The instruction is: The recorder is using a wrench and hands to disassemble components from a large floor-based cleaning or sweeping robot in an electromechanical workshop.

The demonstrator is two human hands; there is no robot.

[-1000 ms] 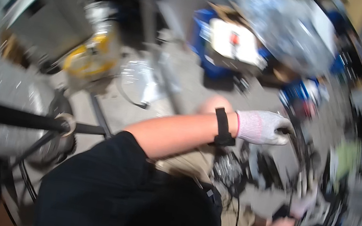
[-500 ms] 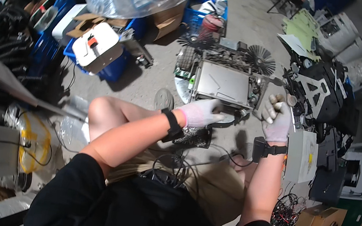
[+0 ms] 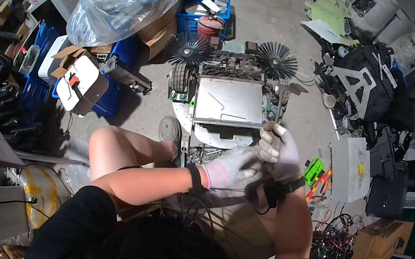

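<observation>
In a white work glove with a pink cuff, my left hand (image 3: 231, 165) reaches right until its fingertips meet my right hand (image 3: 279, 151). Both hands are closed, fingers curled in a pinch; anything between them is too small or hidden to make out. Just beyond them lies a dismantled wheeled machine (image 3: 230, 100) with a flat silver panel. Two thin bent hex keys, one of them an L-shaped key (image 3: 216, 100), rest on that panel. Round black bristle brushes, such as the right one (image 3: 277, 60), stick out at its far corners. A tray of small metal parts (image 3: 203, 154) sits beside my left hand.
Right of my hands are a bright green case (image 3: 313, 171) and orange-handled pliers (image 3: 322, 183). A grey metal box (image 3: 349, 168) and tangled wires (image 3: 331, 251) lie farther right. At left stands a blue bin with a white lid (image 3: 81, 83); a blue crate (image 3: 187, 22) is at the back.
My right hand has moved left and nearer to me, meeting my left hand, which has shifted slightly right and closer. The view has turned, bringing the green case and pliers into sight.
</observation>
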